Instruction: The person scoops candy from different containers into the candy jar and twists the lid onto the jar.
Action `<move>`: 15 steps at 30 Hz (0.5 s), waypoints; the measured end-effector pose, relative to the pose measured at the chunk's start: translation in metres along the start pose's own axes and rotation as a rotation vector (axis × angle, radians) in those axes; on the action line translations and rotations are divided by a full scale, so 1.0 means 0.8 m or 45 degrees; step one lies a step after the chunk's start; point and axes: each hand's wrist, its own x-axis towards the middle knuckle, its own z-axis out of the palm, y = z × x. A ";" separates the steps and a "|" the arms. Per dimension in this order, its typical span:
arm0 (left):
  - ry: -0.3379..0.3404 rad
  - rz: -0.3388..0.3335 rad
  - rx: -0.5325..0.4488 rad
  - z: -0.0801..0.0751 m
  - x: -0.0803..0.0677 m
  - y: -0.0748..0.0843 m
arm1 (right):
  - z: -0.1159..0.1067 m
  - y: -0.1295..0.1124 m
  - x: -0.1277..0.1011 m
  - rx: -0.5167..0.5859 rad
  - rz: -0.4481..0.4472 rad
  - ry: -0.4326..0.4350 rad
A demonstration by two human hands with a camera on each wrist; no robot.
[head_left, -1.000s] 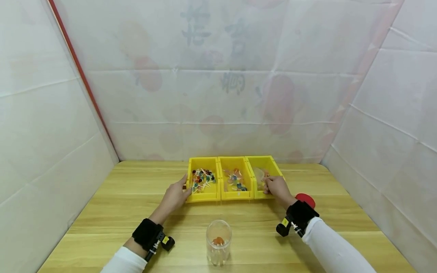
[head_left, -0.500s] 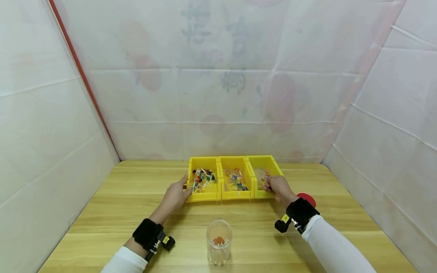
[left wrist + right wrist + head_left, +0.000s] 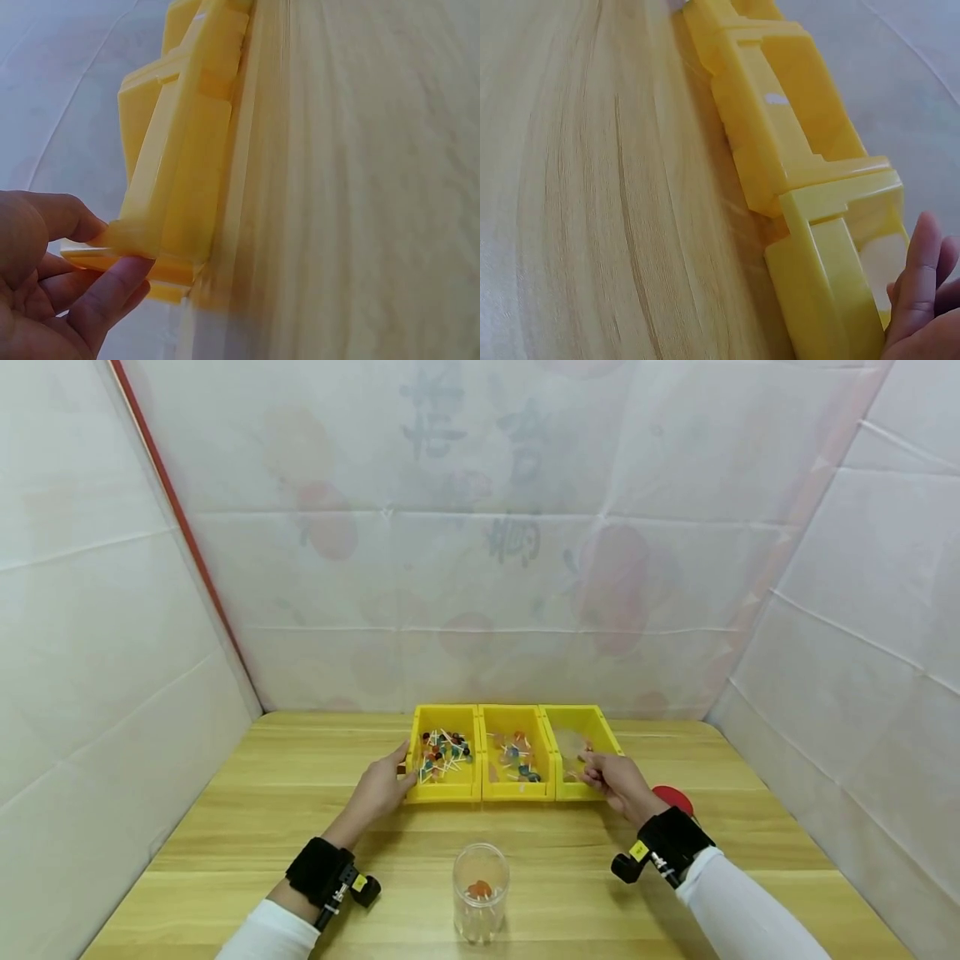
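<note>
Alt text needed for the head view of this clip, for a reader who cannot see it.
Two hands grip a row of three yellow bins on a wooden table: the left hand holds its left end, the right hand its right end. A clear jar stands nearer the camera.

Three yellow plastic bins stand side by side, touching, at the back middle of the pale wooden table (image 3: 225, 827); the left yellow bin (image 3: 411, 752) holds loose lollipops (image 3: 442, 753); the middle yellow bin (image 3: 517, 790) holds wrapped ones; the right yellow bin (image 3: 600, 727) sits beside it; a clear plastic jar (image 3: 481, 893) stands before them; a red round lid (image 3: 675, 797) lies right of the bins, behind the right wrist.
</note>
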 end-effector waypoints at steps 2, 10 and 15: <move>-0.004 0.004 0.000 0.000 0.001 -0.001 | -0.001 -0.001 -0.003 -0.004 0.002 -0.007; -0.006 0.006 0.009 0.000 0.004 -0.005 | -0.002 0.005 -0.007 0.098 0.045 -0.021; -0.019 -0.008 0.008 0.000 0.005 -0.005 | -0.004 0.009 -0.009 0.137 0.048 -0.023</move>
